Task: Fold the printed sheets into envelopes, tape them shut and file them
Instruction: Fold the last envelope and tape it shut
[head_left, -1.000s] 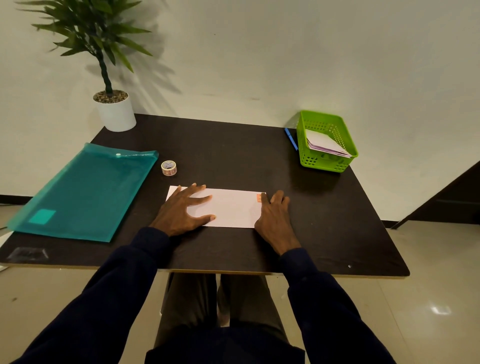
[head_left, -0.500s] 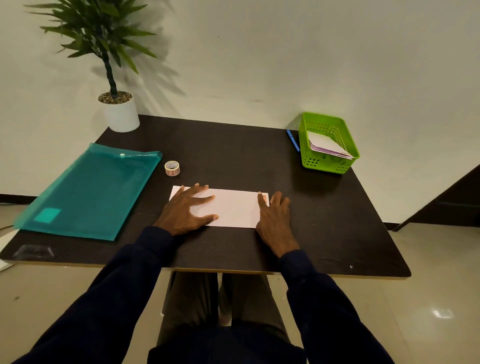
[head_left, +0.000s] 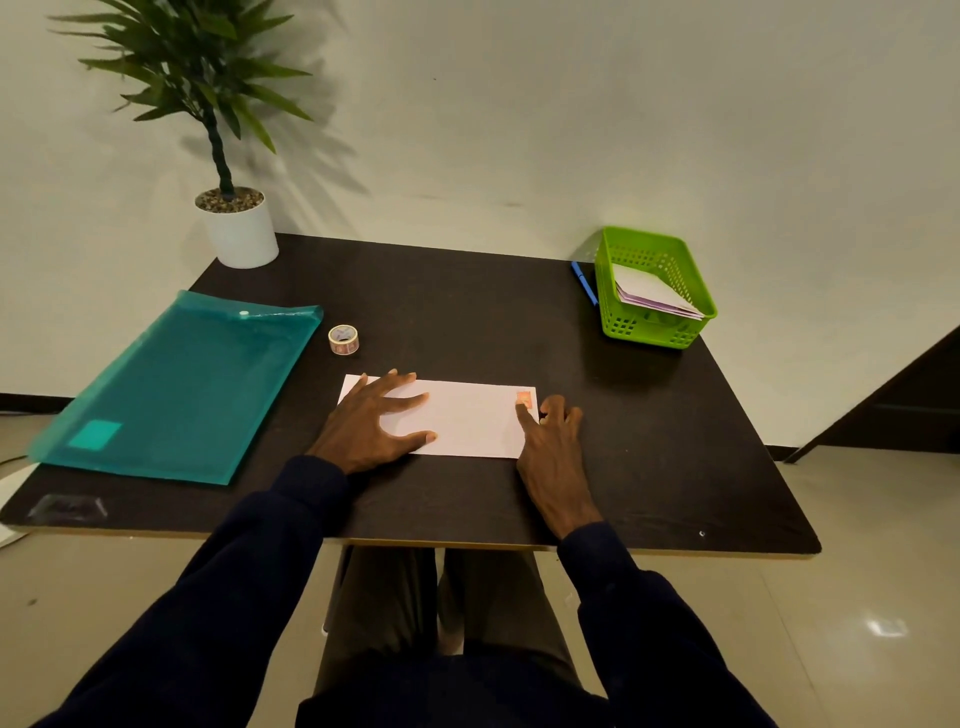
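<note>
Item: folded envelope (head_left: 467, 421), flat, just nearer me than the tape roll (head_left: 343, 339). My left hand (head_left: 363, 431) lies spread on its end below the roll. My right hand (head_left: 553, 452) is extended, its forefinger apparently pressing the orange tape strip (head_left: 524, 399) at the far end. Risk, I judge: uneven rubbing wrinkles the strip or skews the fold.

head view looks down, forward over table (head_left: 519, 312).
</note>
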